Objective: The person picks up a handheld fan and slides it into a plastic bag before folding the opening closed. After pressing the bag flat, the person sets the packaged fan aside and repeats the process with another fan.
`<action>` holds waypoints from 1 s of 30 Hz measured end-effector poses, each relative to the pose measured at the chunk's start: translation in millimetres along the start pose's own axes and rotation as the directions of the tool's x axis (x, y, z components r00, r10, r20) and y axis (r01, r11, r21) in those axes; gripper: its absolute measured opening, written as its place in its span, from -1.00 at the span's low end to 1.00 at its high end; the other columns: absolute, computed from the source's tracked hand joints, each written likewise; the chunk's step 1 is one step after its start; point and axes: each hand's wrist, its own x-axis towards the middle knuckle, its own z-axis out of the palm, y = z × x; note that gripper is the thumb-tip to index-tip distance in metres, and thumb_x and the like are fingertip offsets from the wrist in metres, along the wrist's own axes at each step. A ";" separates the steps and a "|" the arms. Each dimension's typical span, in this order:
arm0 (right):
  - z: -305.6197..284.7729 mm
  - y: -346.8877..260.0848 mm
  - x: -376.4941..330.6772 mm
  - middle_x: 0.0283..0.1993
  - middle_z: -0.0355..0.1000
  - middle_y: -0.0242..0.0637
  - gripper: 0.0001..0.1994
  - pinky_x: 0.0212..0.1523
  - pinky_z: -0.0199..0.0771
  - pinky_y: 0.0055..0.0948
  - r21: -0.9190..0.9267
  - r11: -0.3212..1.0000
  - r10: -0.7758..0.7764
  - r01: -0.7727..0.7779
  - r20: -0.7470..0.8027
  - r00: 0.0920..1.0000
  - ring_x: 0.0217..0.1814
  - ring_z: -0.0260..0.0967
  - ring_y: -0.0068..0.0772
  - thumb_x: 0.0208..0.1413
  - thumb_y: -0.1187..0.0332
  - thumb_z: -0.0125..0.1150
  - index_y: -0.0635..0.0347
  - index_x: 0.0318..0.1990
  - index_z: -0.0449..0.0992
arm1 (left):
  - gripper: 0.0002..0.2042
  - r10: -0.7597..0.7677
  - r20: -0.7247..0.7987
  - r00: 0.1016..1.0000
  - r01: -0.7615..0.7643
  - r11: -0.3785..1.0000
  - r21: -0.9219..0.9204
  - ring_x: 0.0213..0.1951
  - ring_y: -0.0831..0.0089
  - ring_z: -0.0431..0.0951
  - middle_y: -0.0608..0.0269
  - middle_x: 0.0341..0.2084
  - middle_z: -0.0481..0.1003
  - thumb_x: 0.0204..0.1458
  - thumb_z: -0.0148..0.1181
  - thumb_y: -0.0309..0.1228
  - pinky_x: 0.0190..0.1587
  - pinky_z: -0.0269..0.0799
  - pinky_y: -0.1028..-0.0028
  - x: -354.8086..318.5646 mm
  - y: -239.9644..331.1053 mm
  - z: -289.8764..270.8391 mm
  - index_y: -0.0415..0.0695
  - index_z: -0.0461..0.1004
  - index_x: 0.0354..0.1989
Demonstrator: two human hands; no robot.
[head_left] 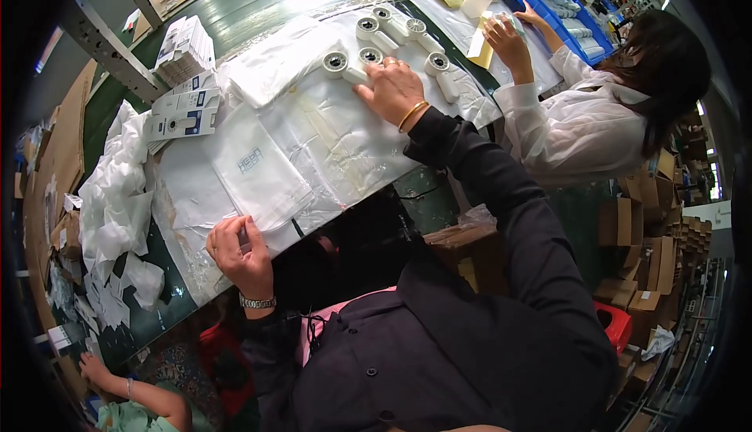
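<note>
A small white fan (343, 65) is touched by the fingertips of the right hand (394, 89), which is laid flat with the fingers spread and nothing gripped. More white fans (376, 32) are lined up just past the fingers. The edge of a white bag (258, 173) is pinched by the left hand (239, 248), closed around it. Clear plastic bags (345, 142) are spread between both hands.
</note>
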 end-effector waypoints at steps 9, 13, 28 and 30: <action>-68.8 -45.7 -54.8 -0.10 0.61 0.02 -0.60 -0.02 0.60 -0.10 0.244 0.955 -0.228 0.169 0.236 0.945 -0.05 0.62 0.05 0.25 -0.01 0.39 0.15 -0.04 0.67 | -0.92 0.007 0.003 1.000 -0.008 0.999 0.040 -0.04 0.18 0.60 0.20 -0.19 0.65 0.18 0.36 -0.56 0.22 0.35 0.23 -1.1 3.8 -2.3 -0.16 0.61 -0.18; -74.1 -36.2 -39.3 -0.13 0.64 -0.01 -0.64 -0.07 0.61 -0.10 0.253 0.962 -0.163 0.106 0.215 0.963 -0.09 0.65 -0.01 0.25 0.03 0.41 0.14 -0.06 0.67 | -0.92 0.007 0.007 1.000 -0.007 0.999 0.034 -0.03 0.18 0.60 0.21 -0.19 0.65 0.18 0.35 -0.55 0.23 0.34 0.22 0.7 4.1 -2.3 -0.16 0.61 -0.18; 12.6 58.5 71.2 0.21 0.56 -0.01 -0.52 0.36 0.46 -0.12 0.079 0.993 0.086 -0.083 -0.028 0.996 0.30 0.51 0.05 0.24 0.01 0.43 0.12 0.16 0.62 | -0.92 0.010 0.001 1.000 -0.010 0.999 0.043 -0.05 0.18 0.60 0.21 -0.21 0.64 0.18 0.35 -0.55 0.22 0.35 0.23 0.5 5.4 -2.4 -0.15 0.61 -0.19; 18.9 63.5 79.3 0.21 0.55 0.04 -0.49 0.36 0.48 -0.11 0.090 0.988 0.126 -0.125 -0.006 0.992 0.30 0.52 0.06 0.24 -0.02 0.41 0.13 0.18 0.61 | -0.93 0.007 -0.005 1.000 -0.007 0.999 0.040 -0.09 0.17 0.62 0.20 -0.24 0.64 0.16 0.36 -0.54 0.23 0.36 0.20 1.9 7.5 -1.3 -0.15 0.61 -0.22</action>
